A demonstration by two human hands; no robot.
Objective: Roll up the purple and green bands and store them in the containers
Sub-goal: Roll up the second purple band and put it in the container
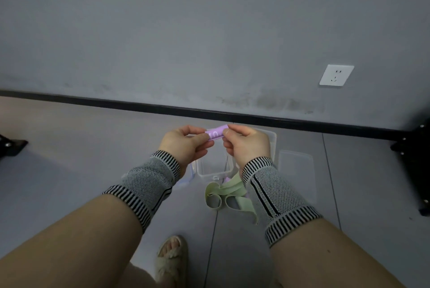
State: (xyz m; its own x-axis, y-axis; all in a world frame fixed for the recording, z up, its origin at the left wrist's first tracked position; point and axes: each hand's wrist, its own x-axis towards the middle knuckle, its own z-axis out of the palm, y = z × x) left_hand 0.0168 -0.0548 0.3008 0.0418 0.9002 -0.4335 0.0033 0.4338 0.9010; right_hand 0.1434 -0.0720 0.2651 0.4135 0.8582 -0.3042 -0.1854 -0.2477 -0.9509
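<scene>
Setting: bare indoor room, kind unclear.
Floor: large grey square tiles (93,148) with thin dark joints.
Wall: plain grey painted wall (186,32), scuffed low down, black skirting strip (139,104).
Fitting: white plastic wall socket (336,75) near floor.
Footwear: beige fluffy slipper (172,257).

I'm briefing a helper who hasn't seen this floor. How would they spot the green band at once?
Start at the black baseboard along the grey wall and come down to the clear container on the floor under the hands. The green band lies just in front of it, beside the right forearm. It is pale green, loose and looped, unlike the purple band, rolled tight between both hands.
</scene>
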